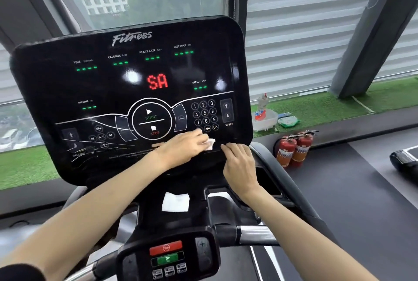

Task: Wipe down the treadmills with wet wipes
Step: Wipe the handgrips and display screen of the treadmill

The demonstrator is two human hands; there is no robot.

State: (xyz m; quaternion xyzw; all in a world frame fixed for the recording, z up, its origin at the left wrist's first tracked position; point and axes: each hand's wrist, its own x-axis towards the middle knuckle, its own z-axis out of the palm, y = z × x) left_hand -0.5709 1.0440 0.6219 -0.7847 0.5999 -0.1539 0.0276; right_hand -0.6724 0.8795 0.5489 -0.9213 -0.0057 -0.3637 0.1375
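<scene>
View: head camera, looking down along both arms at the treadmill console (135,81), whose display is lit.
Left hand (183,147): low on the console, just under the number keypad. Its grip is curled around a wet wipe (210,143).
Wet wipe: it pokes out past the left fingertips and lies against the black panel.
Right hand (239,164): grip loose and holding nothing. The fingertips rest on the console's lower right edge, just beside the wipe.
Spare sheet (176,202): a folded white sheet lying on the ledge below the console, touched by neither hand.
Wipe pack (288,121): on the green turf sill by the window, beside a white basin (265,122), well apart from the hands.
Streaks: pale lines near the incline buttons at lower left may be wet smears or reflections; I cannot tell which.
Step in hand: likely wiping the bottom band of the console face.
Doing it well: spread the wipe flat under the fingers and use overlapping sideways strokes. Press lightly over START, STOP and the keypad, since the panel is powered. Let the right hand steady the panel. Turn the wipe to a clean face before the handrails and the lower control pod (167,255).
</scene>
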